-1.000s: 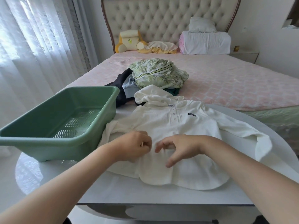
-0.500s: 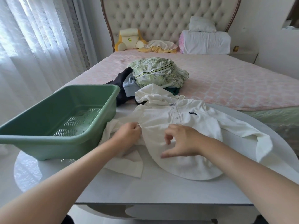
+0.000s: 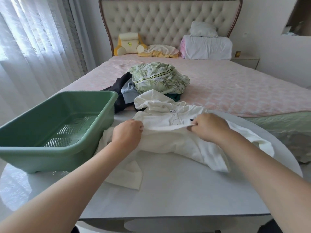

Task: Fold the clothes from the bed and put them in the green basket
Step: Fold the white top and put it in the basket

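A white hooded shirt [image 3: 168,142] lies on the white table [image 3: 168,195], its bottom hem folded up over the chest. My left hand [image 3: 127,133] pinches the folded hem at the left. My right hand [image 3: 208,127] pinches the same hem at the right, just under the small dark chest label. One sleeve hangs toward me on the left, the other trails off to the right. The green basket [image 3: 55,132] stands on the table to the left, with nothing in it. More clothes [image 3: 156,79] are heaped on the bed behind the shirt.
The pink bed [image 3: 235,91] runs behind the table, with pillows [image 3: 207,46] and a plush cushion [image 3: 129,43] at the tufted headboard. White curtains [image 3: 33,47] hang at the left. A bedside table [image 3: 245,60] stands at the far right.
Both hands have carried the shirt's bottom hem away from me, up over the chest, and have spread apart along it. The left sleeve now lies uncovered on the table.
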Tool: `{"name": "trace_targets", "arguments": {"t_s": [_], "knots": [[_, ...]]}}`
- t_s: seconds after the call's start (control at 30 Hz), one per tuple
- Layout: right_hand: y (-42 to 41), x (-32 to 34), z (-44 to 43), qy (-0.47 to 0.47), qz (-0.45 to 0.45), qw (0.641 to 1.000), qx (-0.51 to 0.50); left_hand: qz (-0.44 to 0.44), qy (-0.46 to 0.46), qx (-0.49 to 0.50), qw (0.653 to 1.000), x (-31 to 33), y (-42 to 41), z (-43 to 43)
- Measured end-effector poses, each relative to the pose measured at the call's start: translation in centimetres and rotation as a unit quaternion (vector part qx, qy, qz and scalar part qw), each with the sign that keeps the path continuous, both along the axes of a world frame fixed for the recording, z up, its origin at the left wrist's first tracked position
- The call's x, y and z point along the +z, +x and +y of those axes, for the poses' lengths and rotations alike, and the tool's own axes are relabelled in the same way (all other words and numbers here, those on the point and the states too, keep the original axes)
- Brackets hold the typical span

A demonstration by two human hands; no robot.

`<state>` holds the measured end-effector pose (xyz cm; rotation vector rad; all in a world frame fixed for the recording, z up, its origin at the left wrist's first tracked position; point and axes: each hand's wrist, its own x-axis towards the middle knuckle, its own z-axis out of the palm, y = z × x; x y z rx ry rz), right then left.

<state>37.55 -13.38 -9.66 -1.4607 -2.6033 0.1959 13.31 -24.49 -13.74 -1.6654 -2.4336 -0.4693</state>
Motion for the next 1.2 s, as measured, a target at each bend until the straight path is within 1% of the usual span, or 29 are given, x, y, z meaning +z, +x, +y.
{"name": "trace_targets", "arguments": {"t_s": [0.07, 0.13, 0.2, 0.23, 0.27, 0.3, 0.33, 0.37, 0.4, 0.43, 0.5, 0.53, 0.57, 0.6, 0.63, 0.73, 0.77, 0.83, 0.87, 0.9, 0.93, 0.97, 1.0, 1.03, 1.07, 1.1, 1.13, 1.17, 1.2], "knots": [[0.3, 0.2, 0.8, 0.018, 0.06, 0.997, -0.054, -0.005, -0.013, -0.013, 1.0, -0.2, 0.4, 0.3], [0.2, -0.3, 1.4, 0.045, 0.088, 0.99, -0.104, -0.009, -0.019, -0.032, 0.999, -0.2, 1.1, 0.4], [0.0, -1.2, 1.6, 0.06, 0.097, 0.987, -0.111, -0.005, 0.022, -0.096, 0.995, 0.1, 2.2, 0.3], [0.0, -1.4, 1.4, 0.037, 0.109, 0.988, -0.098, 0.004, 0.067, -0.164, 0.984, 0.2, 2.9, 0.2], [0.0, -1.8, 1.4, -0.007, 0.123, 0.989, -0.079, 0.023, 0.109, -0.239, 0.965, 0.4, 3.8, 0.0], [0.1, -2.0, 1.1, -0.059, 0.138, 0.987, -0.054, 0.045, 0.132, -0.307, 0.941, 0.3, 4.5, -0.1], [0.0, -2.1, 0.7, -0.09, 0.144, 0.985, -0.028, 0.067, 0.14, -0.365, 0.918, 0.1, 5.1, 0.0], [-0.1, -2.2, 0.2, -0.099, 0.149, 0.984, 0.003, 0.08, 0.128, -0.408, 0.9, -0.5, 5.7, 0.1], [-0.3, -2.3, -0.2, -0.092, 0.155, 0.983, 0.041, 0.079, 0.097, -0.435, 0.892, -1.3, 6.2, 0.2], [-0.4, -2.5, -0.6, -0.081, 0.155, 0.982, 0.067, 0.069, 0.047, -0.443, 0.893, -2.0, 6.7, 0.3], [-0.5, -2.5, -1.3, -0.088, 0.134, 0.983, 0.091, 0.066, -0.059, -0.415, 0.905, -3.5, 7.0, 0.8], [-0.4, -2.5, -1.5, -0.113, 0.128, 0.98, 0.098, 0.078, -0.09, -0.395, 0.911, -4.1, 6.9, 1.1], [-0.1, -2.5, -1.7, -0.143, 0.115, 0.978, 0.102, 0.088, -0.094, -0.383, 0.915, -4.4, 6.7, 1.3], [0.2, -2.6, -1.7, -0.157, 0.095, 0.977, 0.105, 0.085, -0.081, -0.383, 0.916, -4.5, 6.4, 1.6], [0.7, -2.6, -1.6, -0.147, 0.061, 0.981, 0.111, 0.059, -0.062, -0.387, 0.918, -4.3, 6.2, 1.6], [1.8, -2.4, -1.1, -0.126, -0.012, 0.986, 0.112, -0.095, -0.008, -0.365, 0.926, -2.6, 5.4, 1.3], [2.2, -2.4, -1.0, -0.132, -0.036, 0.985, 0.107, -0.126, 0.009, -0.346, 0.93, -1.7, 5.1, 1.1], [2.6, -2.3, -0.6, -0.126, -0.091, 0.983, 0.099, -0.156, 0.053, -0.3, 0.94, -0.1, 4.2, 0.6], [2.8, -2.5, -0.2, -0.102, -0.122, 0.982, 0.104, -0.164, 0.068, -0.261, 0.949, 0.7, 3.5, 0.5], [2.9, -2.8, 0.2, -0.075, -0.144, 0.98, 0.111, -0.159, 0.064, -0.21, 0.963, 1.5, 2.7, 0.5], [3.0, -3.1, 0.5, -0.047, -0.159, 0.98, 0.112, -0.13, 0.031, -0.156, 0.979, 2.0, 1.5, 0.6], [3.2, -3.3, 0.9, -0.018, -0.166, 0.98, 0.109, -0.088, -0.033, -0.101, 0.99, 2.4, 0.3, 0.5], [3.3, -3.4, 1.1, 0.018, -0.174, 0.979, 0.104, -0.043, -0.108, -0.049, 0.992, 2.5, -0.7, 0.3], [3.2, -3.4, 1.2, 0.057, -0.185, 0.976, 0.103, 0.002, -0.166, -0.009, 0.986, 2.4, -1.2, -0.1], [3.1, -3.4, 1.2, 0.096, -0.197, 0.97, 0.106, 0.035, -0.208, 0.015, 0.977, 2.3, -1.3, -0.5], [3.0, -3.3, 1.1, 0.129, -0.2, 0.965, 0.113, 0.062, -0.222, 0.01, 0.973, 1.9, -1.1, -0.8], [2.7, -3.3, 1.0, 0.151, -0.192, 0.962, 0.126, 0.087, -0.203, -0.025, 0.975, 1.5, -0.6, -1.1], [2.4, -3.2, 0.5, 0.167, -0.169, 0.961, 0.142, 0.103, -0.167, -0.088, 0.977, 1.0, 0.0, -1.3], [1.9, -3.2, 0.1, 0.172, -0.135, 0.962, 0.163, 0.099, -0.128, -0.169, 0.972, 0.7, 0.7, -1.7]]}}
